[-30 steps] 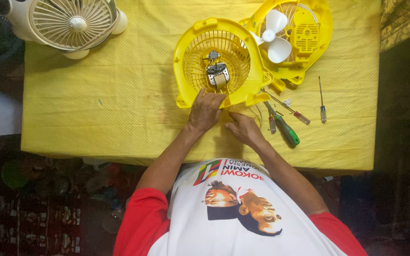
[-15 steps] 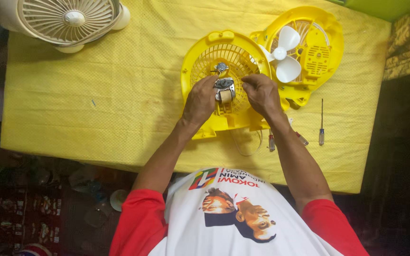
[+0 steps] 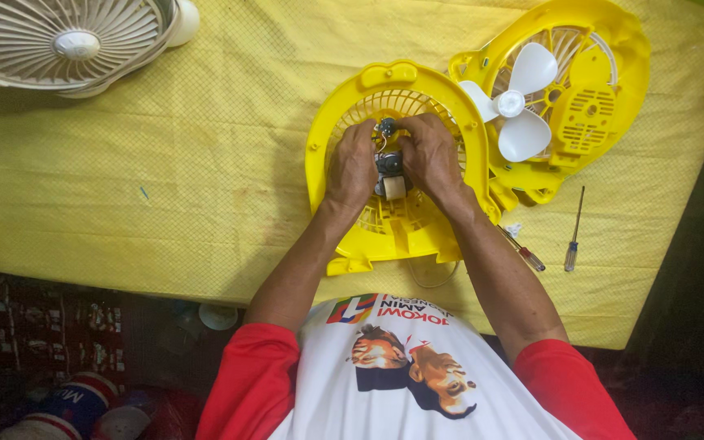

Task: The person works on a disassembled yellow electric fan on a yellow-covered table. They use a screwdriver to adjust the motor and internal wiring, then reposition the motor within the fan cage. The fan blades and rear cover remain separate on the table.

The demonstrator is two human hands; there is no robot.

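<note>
The left hand (image 3: 353, 163) and the right hand (image 3: 429, 156) are both on a small grey motor (image 3: 389, 165) in the middle of a yellow fan shell (image 3: 344, 122). The fingers of each hand curl in and pinch the motor from its two sides, so both hands are clamped on it. The motor sits right between the two hands, touching both. Its long side runs away from the person, up and down in the picture. A dark bit is at the far end and a small pale round piece is at the near end, pointing back at the person.

The shell lies flat on a yellow cloth (image 3: 165, 163). Its grille faces up and its foot points at the person. Just beside it on the right lies another yellow shell (image 3: 613, 122) with a white fan blade (image 3: 515, 102) on it. Two screwdrivers (image 3: 572, 232) lie near the right arm. A pale fan (image 3: 67, 41) sits well apart at the far left corner.
</note>
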